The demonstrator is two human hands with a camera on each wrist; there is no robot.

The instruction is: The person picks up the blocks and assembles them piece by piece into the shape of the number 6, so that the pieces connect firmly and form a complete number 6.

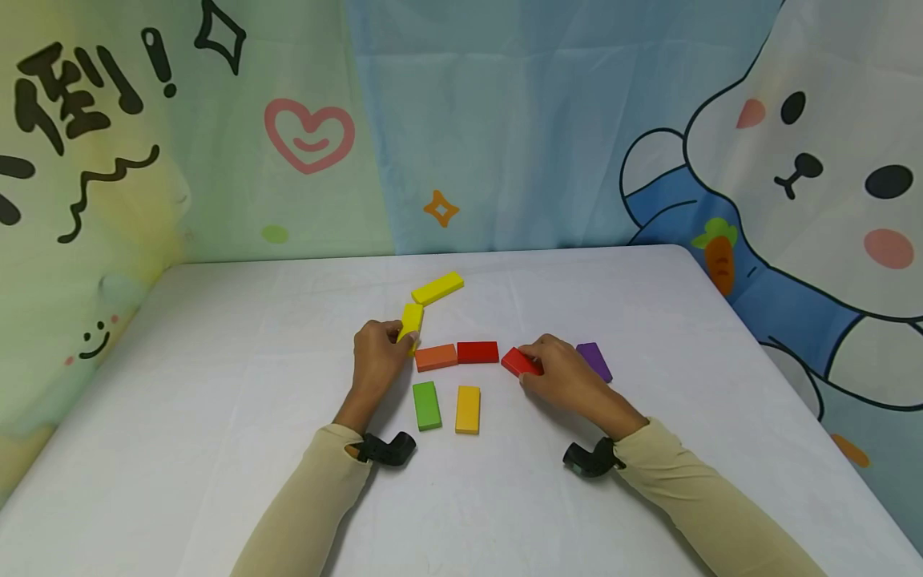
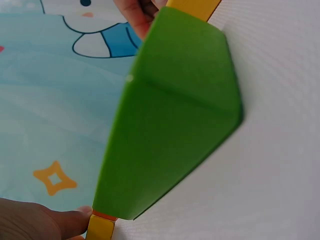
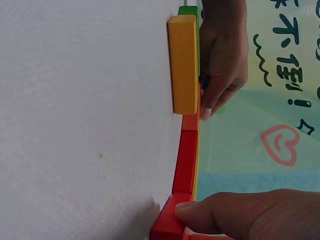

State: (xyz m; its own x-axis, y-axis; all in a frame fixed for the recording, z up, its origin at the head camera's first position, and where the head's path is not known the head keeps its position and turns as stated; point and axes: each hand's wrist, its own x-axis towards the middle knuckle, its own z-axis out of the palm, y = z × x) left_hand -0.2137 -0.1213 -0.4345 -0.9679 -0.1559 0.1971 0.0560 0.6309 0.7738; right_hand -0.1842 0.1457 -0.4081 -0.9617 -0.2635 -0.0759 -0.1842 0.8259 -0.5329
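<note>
My left hand (image 1: 376,359) pinches the near end of a yellow block (image 1: 413,318), thumb on its right side. Just beyond lies another yellow block (image 1: 438,288), set at a slant. From the held yellow block, an orange block (image 1: 436,358) and a red block (image 1: 477,353) run to the right, end to end. My right hand (image 1: 566,375) pinches a second red block (image 1: 517,361), tilted beside that row's right end. In the right wrist view the thumb presses on this red block (image 3: 169,217). A purple block (image 1: 594,362) lies beyond the right hand, partly hidden by it.
Nearer to me, a green block (image 1: 427,406) and an amber block (image 1: 467,410) lie side by side. The green block (image 2: 170,110) fills much of the left wrist view. A white cloth covers the table (image 1: 216,449), and a printed curtain (image 1: 505,120) hangs behind it.
</note>
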